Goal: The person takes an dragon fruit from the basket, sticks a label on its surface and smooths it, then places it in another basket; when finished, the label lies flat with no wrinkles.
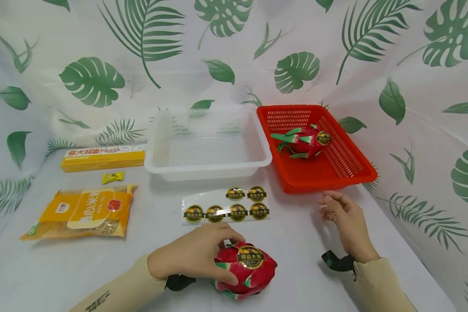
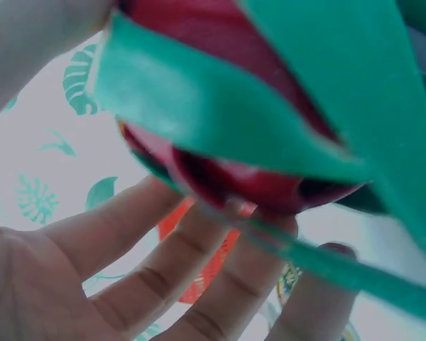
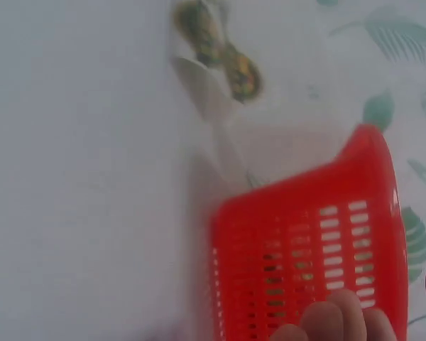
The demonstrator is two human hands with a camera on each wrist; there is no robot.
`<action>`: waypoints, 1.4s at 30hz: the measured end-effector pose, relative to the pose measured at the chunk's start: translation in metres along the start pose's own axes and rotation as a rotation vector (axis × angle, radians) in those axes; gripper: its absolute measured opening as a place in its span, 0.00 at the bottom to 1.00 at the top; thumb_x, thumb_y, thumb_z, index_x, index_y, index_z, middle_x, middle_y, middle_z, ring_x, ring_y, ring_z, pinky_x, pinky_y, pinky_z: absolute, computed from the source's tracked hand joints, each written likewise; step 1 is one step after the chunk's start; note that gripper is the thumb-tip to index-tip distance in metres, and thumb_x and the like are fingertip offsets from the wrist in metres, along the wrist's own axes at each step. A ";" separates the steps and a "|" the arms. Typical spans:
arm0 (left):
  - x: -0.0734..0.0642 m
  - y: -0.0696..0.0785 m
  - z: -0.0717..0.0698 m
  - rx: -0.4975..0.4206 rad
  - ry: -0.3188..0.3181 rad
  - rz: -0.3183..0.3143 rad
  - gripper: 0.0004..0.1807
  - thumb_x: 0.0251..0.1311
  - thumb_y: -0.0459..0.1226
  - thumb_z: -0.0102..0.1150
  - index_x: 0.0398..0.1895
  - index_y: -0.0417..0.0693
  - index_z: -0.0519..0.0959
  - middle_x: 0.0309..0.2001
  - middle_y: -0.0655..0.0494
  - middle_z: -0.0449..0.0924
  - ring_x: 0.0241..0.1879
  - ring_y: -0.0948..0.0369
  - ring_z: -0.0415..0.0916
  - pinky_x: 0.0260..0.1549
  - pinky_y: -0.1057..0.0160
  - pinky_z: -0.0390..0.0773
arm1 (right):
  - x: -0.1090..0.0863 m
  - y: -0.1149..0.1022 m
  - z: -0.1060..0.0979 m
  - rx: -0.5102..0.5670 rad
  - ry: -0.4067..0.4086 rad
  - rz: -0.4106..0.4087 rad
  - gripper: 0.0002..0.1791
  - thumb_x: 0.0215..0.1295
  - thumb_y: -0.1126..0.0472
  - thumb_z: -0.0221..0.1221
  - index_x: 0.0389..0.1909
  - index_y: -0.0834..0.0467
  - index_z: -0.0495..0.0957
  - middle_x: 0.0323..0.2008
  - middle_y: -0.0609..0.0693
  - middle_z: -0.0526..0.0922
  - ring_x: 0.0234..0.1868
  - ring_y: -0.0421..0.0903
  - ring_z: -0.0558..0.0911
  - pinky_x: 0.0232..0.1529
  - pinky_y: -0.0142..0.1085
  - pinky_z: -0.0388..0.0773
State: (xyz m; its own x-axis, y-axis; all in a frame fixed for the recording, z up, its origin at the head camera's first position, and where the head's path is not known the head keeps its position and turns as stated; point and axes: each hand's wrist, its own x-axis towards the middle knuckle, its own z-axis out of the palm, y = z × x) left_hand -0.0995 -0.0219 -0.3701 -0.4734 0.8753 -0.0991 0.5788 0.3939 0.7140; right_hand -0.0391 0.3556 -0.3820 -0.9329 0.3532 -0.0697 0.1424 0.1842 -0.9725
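My left hand grips a red dragon fruit with green-tipped scales at the table's front, thumb on the near side and fingers on the far side. A round black-and-gold sticker is on top of that fruit. The left wrist view shows its long green scales close up, above the fingers. My right hand holds nothing and hovers with loosely bent fingers just in front of the red basket. Inside that basket lies another dragon fruit, also bearing a round sticker.
Behind the left hand lies a clear sheet of several round stickers. A white basket stands at the back, left of the red one. On the left are a pasta box, a small yellow packet and an orange food bag.
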 end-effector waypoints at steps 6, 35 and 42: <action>0.002 0.005 -0.006 0.033 -0.002 -0.008 0.36 0.48 0.52 0.81 0.62 0.57 0.81 0.49 0.69 0.78 0.44 0.73 0.73 0.42 0.72 0.79 | 0.034 -0.005 -0.015 0.312 0.019 0.046 0.16 0.77 0.48 0.57 0.48 0.57 0.73 0.41 0.42 0.89 0.41 0.40 0.85 0.45 0.28 0.85; 0.116 0.020 -0.074 0.125 0.466 0.085 0.35 0.49 0.51 0.82 0.60 0.48 0.83 0.49 0.56 0.82 0.48 0.62 0.78 0.46 0.62 0.84 | 0.046 -0.012 -0.018 0.777 0.019 0.280 0.21 0.73 0.50 0.62 0.57 0.49 0.63 0.33 0.42 0.84 0.26 0.39 0.72 0.34 0.29 0.76; 0.163 0.038 -0.097 0.151 0.402 0.056 0.37 0.53 0.54 0.78 0.65 0.49 0.80 0.53 0.55 0.80 0.51 0.61 0.74 0.50 0.63 0.81 | 0.043 -0.010 -0.015 0.752 0.026 0.268 0.16 0.74 0.49 0.60 0.54 0.48 0.68 0.31 0.41 0.84 0.24 0.40 0.69 0.31 0.30 0.72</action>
State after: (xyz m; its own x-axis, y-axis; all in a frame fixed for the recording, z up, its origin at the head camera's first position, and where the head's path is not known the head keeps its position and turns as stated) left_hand -0.2191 0.1083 -0.2917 -0.6420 0.7294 0.2361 0.6876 0.4116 0.5982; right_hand -0.0758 0.3830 -0.3718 -0.8893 0.3211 -0.3258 0.0907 -0.5743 -0.8136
